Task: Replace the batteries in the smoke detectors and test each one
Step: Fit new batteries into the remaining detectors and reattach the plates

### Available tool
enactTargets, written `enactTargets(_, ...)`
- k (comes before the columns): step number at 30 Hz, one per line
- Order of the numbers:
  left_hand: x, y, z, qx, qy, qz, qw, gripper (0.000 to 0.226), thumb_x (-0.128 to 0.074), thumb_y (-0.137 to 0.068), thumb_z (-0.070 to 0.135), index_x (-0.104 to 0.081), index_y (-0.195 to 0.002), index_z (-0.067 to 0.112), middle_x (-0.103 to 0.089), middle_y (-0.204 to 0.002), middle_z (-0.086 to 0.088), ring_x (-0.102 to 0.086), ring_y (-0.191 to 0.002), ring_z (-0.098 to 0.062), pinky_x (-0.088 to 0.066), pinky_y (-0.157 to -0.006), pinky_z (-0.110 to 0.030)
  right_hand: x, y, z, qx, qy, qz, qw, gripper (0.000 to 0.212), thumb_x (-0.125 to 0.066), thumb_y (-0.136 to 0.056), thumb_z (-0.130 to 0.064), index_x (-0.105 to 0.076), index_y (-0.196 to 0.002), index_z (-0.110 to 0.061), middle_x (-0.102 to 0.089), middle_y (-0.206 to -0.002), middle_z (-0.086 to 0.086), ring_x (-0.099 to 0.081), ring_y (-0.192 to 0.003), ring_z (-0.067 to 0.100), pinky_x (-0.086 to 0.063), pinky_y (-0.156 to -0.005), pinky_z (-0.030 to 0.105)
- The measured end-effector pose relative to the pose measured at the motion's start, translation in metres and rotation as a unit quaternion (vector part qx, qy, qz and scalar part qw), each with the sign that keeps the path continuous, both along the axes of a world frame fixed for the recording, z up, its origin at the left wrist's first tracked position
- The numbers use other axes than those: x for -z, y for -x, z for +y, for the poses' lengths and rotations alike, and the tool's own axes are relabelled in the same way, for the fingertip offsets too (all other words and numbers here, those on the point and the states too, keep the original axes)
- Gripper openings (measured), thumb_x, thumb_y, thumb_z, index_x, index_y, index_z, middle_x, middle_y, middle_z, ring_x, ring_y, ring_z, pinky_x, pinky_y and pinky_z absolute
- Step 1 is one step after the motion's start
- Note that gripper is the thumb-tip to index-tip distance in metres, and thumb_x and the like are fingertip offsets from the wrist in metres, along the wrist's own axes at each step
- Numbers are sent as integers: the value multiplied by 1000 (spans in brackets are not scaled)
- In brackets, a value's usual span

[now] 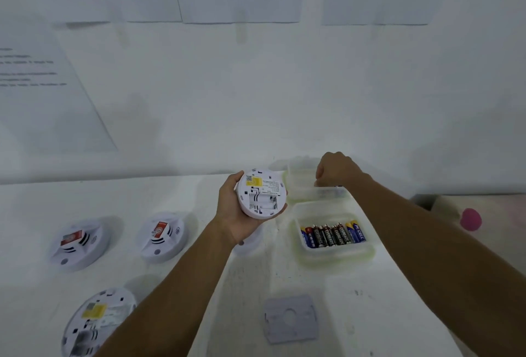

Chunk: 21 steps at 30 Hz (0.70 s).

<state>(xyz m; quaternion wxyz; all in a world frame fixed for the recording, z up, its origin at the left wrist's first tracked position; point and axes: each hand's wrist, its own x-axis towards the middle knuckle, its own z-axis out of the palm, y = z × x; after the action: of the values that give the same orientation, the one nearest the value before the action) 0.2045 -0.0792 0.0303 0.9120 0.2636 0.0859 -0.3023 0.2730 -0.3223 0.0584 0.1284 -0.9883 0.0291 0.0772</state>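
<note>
Meanwhile your left hand (237, 214) clamps the rim of a light, rigid smoke detector (261, 193), empty battery bay up, above the table (370, 314); your curled right hand (336, 170) hovers over the far container (301, 183), contents untellable.

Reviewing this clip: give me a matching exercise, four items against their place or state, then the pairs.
Items:
1. held smoke detector
2. near container
3. grey mounting plate
4. right hand

States:
A. lying flat on the table, near edge
B. over the far container
C. back up in the left hand, battery bay empty
D. holds a row of batteries

Pairs: 1-C, 2-D, 3-A, 4-B
</note>
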Motion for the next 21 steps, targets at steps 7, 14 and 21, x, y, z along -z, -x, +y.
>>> enactTargets(7, 6, -8, 4, -1, -7, 7, 1000, 60, -47, -92, 45, -52, -140, 10, -55, -137, -22, -52, -123, -41, -46, -99, -57, 18, -13, 9, 20, -7, 10, 1000, 24, -77, -67, -16, -76, -91, -14, -74, -96, 5, -68, -90, 24, -56, -82, 32)
enactTargets(14, 6, -10, 6, -28, 16, 5, 999, 60, -47, -92, 45, -52, -139, 7, -60, -129, -24, -54, -120, -41, -39, -106, -56, -23, 27, 25, 78, -362, -141, 918, 9, -72, -76, -12, -64, -81, -13, -71, -68, 10, -60, -55, 13, -50, -55, 27)
enactTargets(21, -1, -3, -6, -77, 34, -17, 996, 53, -41, -96, 45, -60, -127, 7, -64, -124, -24, -58, -114, -38, -41, -104, -52, -11, 102, 87, 19, -486, -168, 857, 14, -72, -79, -7, -63, -85, -15, -72, -69, 6, -59, -56, 8, -43, -54, 22)
